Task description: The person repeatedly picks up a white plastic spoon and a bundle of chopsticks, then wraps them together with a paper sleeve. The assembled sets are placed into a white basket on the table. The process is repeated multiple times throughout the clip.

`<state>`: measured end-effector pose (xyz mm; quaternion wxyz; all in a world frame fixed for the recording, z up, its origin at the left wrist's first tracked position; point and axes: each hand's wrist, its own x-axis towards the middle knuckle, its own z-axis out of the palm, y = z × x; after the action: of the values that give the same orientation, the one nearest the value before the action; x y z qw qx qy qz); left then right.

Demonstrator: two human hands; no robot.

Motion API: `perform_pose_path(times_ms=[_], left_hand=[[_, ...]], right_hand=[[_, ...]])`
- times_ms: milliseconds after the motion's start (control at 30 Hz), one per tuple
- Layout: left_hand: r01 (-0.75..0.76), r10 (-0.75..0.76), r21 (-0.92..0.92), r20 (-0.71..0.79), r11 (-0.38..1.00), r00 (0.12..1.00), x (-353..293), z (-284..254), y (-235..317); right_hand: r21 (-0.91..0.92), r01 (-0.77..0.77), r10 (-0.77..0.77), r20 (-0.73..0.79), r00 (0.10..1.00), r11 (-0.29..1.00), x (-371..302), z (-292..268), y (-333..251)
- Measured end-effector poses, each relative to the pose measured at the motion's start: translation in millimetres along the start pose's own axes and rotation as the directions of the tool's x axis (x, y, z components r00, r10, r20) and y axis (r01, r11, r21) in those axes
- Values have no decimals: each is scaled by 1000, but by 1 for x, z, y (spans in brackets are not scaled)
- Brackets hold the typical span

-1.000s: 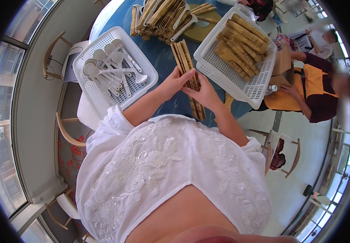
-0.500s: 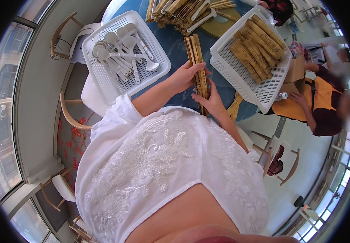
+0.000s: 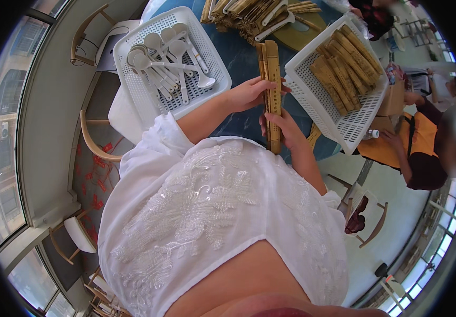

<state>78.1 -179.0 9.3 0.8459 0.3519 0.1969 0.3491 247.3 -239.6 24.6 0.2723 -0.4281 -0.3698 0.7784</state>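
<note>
Upright in front of my chest is a small bundle of long, flat, gold-brown printed sleeves (image 3: pixel 273 63). My left hand (image 3: pixel 253 94) grips it around the middle, with the thumb across the front. Lower down, my right hand (image 3: pixel 287 129) closes round the same bundle, its thumb on the near side. The bundle hides some of the fingers on both hands. On my left, a white perforated basket (image 3: pixel 127 87) holds several white spoons (image 3: pixel 159 58). A second white basket (image 3: pixel 339 129), on my right, carries several similar filled-looking sleeves (image 3: pixel 349 68).
The blue table (image 3: pixel 238 58) has a heap of brown sleeves (image 3: pixel 241 21) at the back, with white spoons on it. More sleeves (image 3: pixel 314 136) lie by the right basket. At the right are a person in orange (image 3: pixel 397 142), a cardboard box (image 3: pixel 391 105) and a bottle (image 3: pixel 373 133).
The bundle has turned so that a broader printed face shows. My right hand has shifted its hold around the lower part. The whole view has moved slightly.
</note>
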Motion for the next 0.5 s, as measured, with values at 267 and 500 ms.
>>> perform_pose_path(times_ms=[267,500], left_hand=[[-69,160,309,-278,948,947,1,-9,-12],[-264,612,936,70,232,787,-20,25,-1]], right_hand=[[74,135,-121,-162,979,988,4,-1,-10],[380,151,-79,-199,977,913,-2,-7,-11]])
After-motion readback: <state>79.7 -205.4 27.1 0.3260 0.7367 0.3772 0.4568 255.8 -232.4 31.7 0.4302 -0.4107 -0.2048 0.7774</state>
